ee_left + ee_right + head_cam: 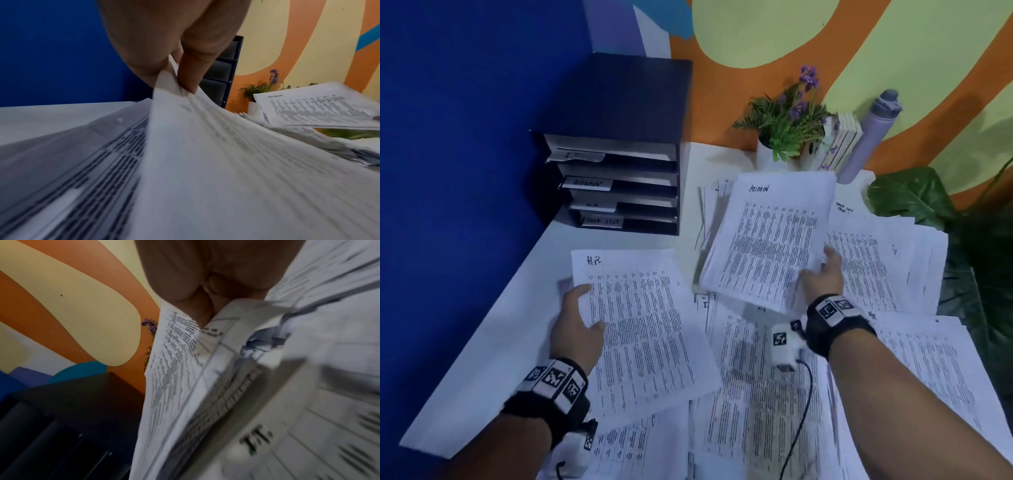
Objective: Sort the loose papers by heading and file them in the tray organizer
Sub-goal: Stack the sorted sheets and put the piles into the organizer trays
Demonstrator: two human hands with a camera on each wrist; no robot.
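Note:
My left hand point(580, 317) pinches the left edge of a sheet headed H.R. point(640, 325), thumb on top and fingers underneath; the left wrist view shows the paper point(205, 146) bent up in that pinch. My right hand point(825, 270) grips a stack headed ADMIN point(770, 236) by its lower right corner and holds it tilted above the table. In the right wrist view the stack point(174, 369) hangs from the fingers. The dark tray organizer point(619, 144) stands at the back left, with several labelled slots, one marked ADMIN point(587, 183).
Loose printed sheets point(774, 394) cover the white table point(482, 359) in front and to the right, one headed I.T. point(257, 441). A potted plant point(787, 137), some books point(842, 140) and a grey bottle point(869, 133) stand at the back. Large leaves point(914, 195) crowd the right edge.

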